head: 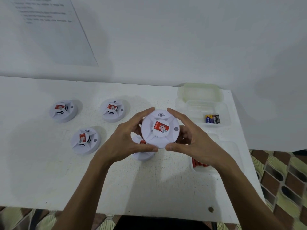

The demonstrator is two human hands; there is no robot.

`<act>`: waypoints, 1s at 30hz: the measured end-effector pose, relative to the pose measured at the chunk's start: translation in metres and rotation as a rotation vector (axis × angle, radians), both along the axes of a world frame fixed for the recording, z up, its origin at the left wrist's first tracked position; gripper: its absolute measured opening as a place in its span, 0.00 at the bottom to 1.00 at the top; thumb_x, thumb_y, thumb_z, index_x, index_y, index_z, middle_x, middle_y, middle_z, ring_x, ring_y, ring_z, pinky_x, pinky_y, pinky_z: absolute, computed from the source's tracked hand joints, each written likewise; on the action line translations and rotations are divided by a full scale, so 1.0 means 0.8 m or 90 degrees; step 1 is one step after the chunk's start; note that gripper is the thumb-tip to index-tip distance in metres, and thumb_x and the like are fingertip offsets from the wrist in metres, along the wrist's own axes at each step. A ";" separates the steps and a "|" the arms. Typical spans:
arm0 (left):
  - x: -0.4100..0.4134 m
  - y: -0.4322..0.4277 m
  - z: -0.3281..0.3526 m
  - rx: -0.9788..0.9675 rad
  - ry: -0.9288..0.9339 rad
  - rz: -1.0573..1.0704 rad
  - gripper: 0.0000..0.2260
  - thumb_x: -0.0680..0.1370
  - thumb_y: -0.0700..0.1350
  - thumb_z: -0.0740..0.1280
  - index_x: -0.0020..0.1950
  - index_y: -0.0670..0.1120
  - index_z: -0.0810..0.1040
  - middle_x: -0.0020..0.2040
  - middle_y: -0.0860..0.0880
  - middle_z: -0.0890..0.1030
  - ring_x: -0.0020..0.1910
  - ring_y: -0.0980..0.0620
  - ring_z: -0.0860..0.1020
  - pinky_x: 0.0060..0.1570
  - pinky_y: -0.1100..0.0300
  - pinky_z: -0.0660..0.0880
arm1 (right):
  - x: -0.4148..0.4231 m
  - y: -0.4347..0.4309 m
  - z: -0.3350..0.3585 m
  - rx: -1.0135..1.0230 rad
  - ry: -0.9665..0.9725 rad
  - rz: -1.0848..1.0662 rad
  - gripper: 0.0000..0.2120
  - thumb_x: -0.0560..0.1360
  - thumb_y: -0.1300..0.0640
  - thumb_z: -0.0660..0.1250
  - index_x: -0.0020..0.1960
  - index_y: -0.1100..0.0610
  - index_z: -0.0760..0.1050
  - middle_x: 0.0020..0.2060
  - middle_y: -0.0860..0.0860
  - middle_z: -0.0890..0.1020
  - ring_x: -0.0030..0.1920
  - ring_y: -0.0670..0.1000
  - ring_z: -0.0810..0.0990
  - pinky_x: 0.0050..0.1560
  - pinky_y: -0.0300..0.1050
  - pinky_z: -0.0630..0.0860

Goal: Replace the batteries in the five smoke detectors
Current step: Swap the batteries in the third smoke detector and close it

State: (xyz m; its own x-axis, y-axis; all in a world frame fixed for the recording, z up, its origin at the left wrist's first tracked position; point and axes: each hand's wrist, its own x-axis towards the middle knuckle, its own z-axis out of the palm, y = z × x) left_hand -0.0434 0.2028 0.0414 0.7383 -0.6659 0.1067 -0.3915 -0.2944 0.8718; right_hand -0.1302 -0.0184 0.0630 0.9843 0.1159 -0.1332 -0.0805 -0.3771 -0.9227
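At frame centre a white smoke detector [160, 128] is held above the counter [49, 171], red-labelled face up. The left hand [127, 138] and right hand [194, 138] grip its rim from either side, fingers [144, 112] curled over the far edge and thumbs on the near edge. Both forearms reach in from the bottom of the frame. A second detector [142, 155] lies partly hidden beneath.

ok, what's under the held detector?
Another smoke detector on the table, showing only its edge and a red label corner. The held detector and left hand cover the rest.
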 end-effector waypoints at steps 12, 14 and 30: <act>0.000 0.001 0.002 -0.005 -0.004 -0.002 0.39 0.65 0.60 0.73 0.72 0.58 0.60 0.65 0.66 0.70 0.59 0.57 0.73 0.52 0.70 0.73 | 0.001 0.001 -0.001 -0.002 -0.002 0.002 0.42 0.71 0.53 0.76 0.73 0.32 0.55 0.52 0.52 0.82 0.42 0.55 0.79 0.47 0.47 0.81; 0.000 0.001 0.001 -0.003 -0.003 0.000 0.39 0.65 0.60 0.73 0.72 0.59 0.60 0.65 0.66 0.69 0.60 0.58 0.73 0.52 0.70 0.73 | 0.001 0.000 -0.002 -0.001 -0.002 0.002 0.42 0.70 0.53 0.76 0.73 0.32 0.55 0.52 0.53 0.82 0.41 0.55 0.78 0.46 0.46 0.81; 0.006 0.005 -0.003 -0.004 -0.007 0.002 0.40 0.65 0.56 0.75 0.72 0.59 0.59 0.64 0.67 0.70 0.58 0.56 0.74 0.50 0.70 0.73 | 0.008 0.003 -0.007 -0.028 -0.008 0.002 0.47 0.67 0.52 0.79 0.73 0.31 0.53 0.46 0.50 0.81 0.38 0.51 0.79 0.49 0.48 0.81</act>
